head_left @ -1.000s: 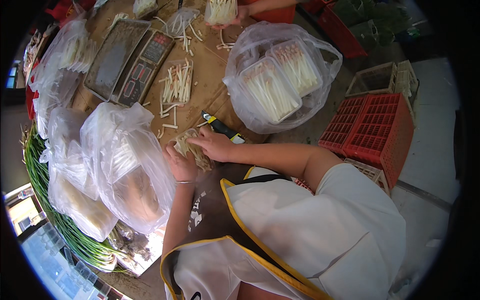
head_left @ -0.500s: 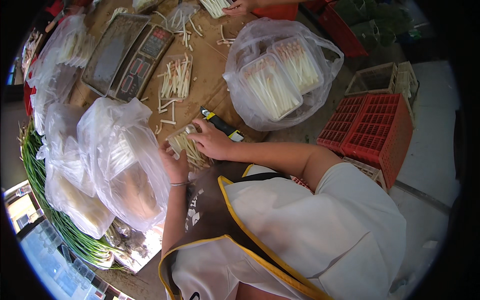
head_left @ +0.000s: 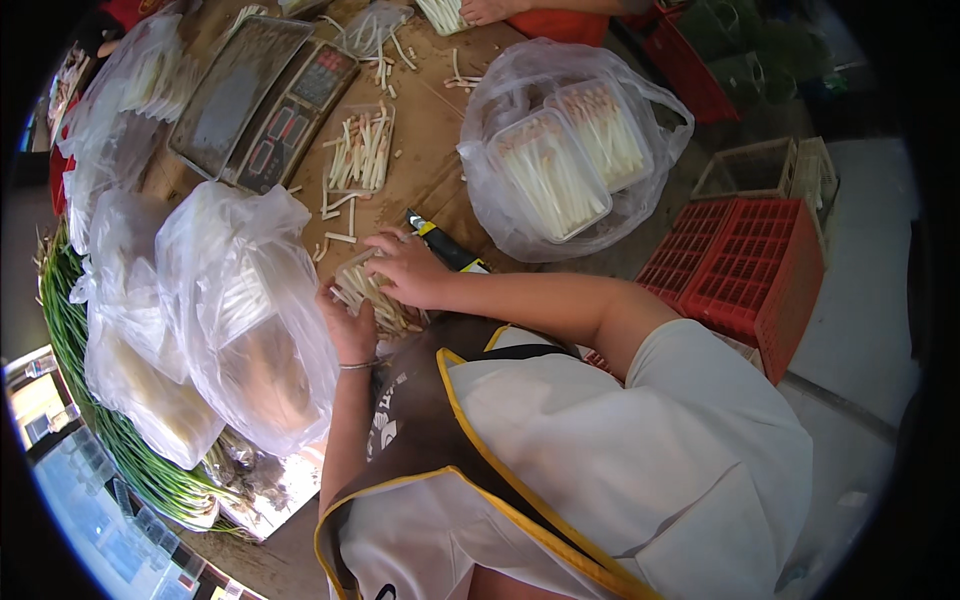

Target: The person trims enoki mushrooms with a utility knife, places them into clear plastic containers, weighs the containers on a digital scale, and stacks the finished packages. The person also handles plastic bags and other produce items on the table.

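My left hand grips the side of a clear tray of cut white stems, low in front of my body. Over the tray's far end my right hand curls its fingers onto the stems. Just beyond it lies a black-and-yellow utility knife. Farther up the board stands another tray of pale, pink-tipped stems, with loose pieces around it. To the right, an open plastic bag holds two packed trays.
A digital scale sits back left; bulging plastic bags and long green stalks line the left. Red crates and a pale crate stand right. Another person's hand touches a tray at the top.
My right hand has shifted slightly forward, toward the tray's far end, and my left hand a little with it. The other person's hand has moved the tray at the top.
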The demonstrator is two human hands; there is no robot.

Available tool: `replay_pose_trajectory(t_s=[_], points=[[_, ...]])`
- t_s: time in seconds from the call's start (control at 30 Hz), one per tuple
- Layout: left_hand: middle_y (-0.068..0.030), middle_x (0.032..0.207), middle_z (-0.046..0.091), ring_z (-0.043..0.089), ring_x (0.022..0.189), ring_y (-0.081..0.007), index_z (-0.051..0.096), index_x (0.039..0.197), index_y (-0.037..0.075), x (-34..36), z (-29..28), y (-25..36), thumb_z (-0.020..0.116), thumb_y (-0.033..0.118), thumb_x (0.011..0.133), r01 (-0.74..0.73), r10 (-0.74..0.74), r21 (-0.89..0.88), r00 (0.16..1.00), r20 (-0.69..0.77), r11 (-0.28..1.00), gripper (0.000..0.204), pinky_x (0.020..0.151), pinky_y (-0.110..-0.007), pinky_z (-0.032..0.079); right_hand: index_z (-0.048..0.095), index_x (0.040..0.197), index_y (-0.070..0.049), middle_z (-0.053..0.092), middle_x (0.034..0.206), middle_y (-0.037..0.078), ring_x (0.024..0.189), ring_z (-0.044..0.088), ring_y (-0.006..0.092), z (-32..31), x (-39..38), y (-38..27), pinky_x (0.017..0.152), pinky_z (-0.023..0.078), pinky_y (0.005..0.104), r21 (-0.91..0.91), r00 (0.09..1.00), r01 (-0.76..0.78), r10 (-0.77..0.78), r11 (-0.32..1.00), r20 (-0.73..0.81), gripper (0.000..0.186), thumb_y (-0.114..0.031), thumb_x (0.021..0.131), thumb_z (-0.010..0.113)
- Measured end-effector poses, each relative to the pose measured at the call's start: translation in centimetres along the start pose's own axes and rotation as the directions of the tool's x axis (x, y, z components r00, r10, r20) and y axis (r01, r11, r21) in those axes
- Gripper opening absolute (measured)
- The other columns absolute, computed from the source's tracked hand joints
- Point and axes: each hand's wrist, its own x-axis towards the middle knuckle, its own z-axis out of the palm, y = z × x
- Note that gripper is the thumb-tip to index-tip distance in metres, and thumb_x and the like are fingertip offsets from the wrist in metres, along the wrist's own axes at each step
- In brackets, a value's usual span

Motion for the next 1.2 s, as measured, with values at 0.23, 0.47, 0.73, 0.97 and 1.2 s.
replay_pose_trajectory(t_s=[0.23, 0.47, 0.73, 0.97, 1.2], points=[[-0.0198, 0.119, 0.051, 0.053, 0.112, -0.0358, 0.064, 0.112, 0.008, -0.1, -0.3, 0.9, 0.072, 0.006, 0.075, -0.064, 0.022, 0.412, 0.994, 0.106, 0.909, 0.038, 0.094, -0.043, 0.045, 0.06, 0.096, -0.011, 0.049, 0.129, 0.013, 0.121, 0.047, 0.0364, -1.7, -2.2, 0.8, 0.1, 0.039, 0.0453, 0.151, 0.998, -0.063, 0.067, 0.986, -0.018, 0.025, -0.012, 0.075, 0.073], [-0.0263, 0.13, 0.048, 0.051, 0.117, -0.0429, 0.068, 0.11, 0.008, -0.1, 1.2, 1.5, 0.073, 0.011, 0.076, -0.131, 0.1, 0.533, 0.991, 0.087, 0.836, 0.034, 0.098, -0.047, 0.043, 0.059, 0.1, -0.007, 0.048, 0.127, 0.014, 0.103, 0.058, 0.0313, -1.0, -2.0, 1.0, 0.088, 0.048, 0.0373, 0.229, 0.99, -0.143, 0.141, 0.963, 0.025, 0.023, -0.01, 0.079, 0.069], [-0.0297, 0.134, 0.043, 0.046, 0.122, -0.0462, 0.064, 0.117, 0.008, -0.4, 0.9, 0.7, 0.07, 0.007, 0.074, -0.264, 0.189, 0.583, 0.964, 0.188, 0.768, 0.043, 0.102, -0.048, 0.041, 0.047, 0.116, -0.007, 0.048, 0.116, 0.015, 0.082, 0.06, 0.0289, -0.5, -2.5, 1.2, 0.076, 0.051, 0.036, 0.277, 0.97, -0.242, 0.235, 0.93, 0.058, 0.044, 0.002, 0.077, 0.064], [-0.0294, 0.128, 0.045, 0.047, 0.119, -0.0469, 0.059, 0.096, 0.002, 0.2, 1.7, 2.4, 0.07, 0.004, 0.072, -0.038, 0.016, 0.55, 0.999, 0.045, 0.834, 0.026, 0.099, -0.047, 0.041, 0.047, 0.111, -0.006, 0.05, 0.108, 0.015, 0.088, 0.058, 0.0294, -0.4, -2.4, 1.1, 0.075, 0.05, 0.0365, 0.258, 0.985, -0.169, 0.174, 0.951, 0.004, 0.039, 0.004, 0.076, 0.063], [-0.0236, 0.11, 0.054, 0.055, 0.102, -0.0422, 0.06, 0.091, 0.002, 0.6, 1.4, 1.2, 0.069, 0.005, 0.073, -0.112, 0.116, 0.567, 0.993, 0.028, 0.816, 0.021, 0.089, -0.045, 0.046, 0.048, 0.11, -0.006, 0.053, 0.105, 0.014, 0.096, 0.058, 0.0321, -0.6, -2.7, 0.8, 0.08, 0.049, 0.0401, 0.331, 0.959, -0.277, 0.281, 0.902, 0.036, 0.038, 0.002, 0.076, 0.062]])
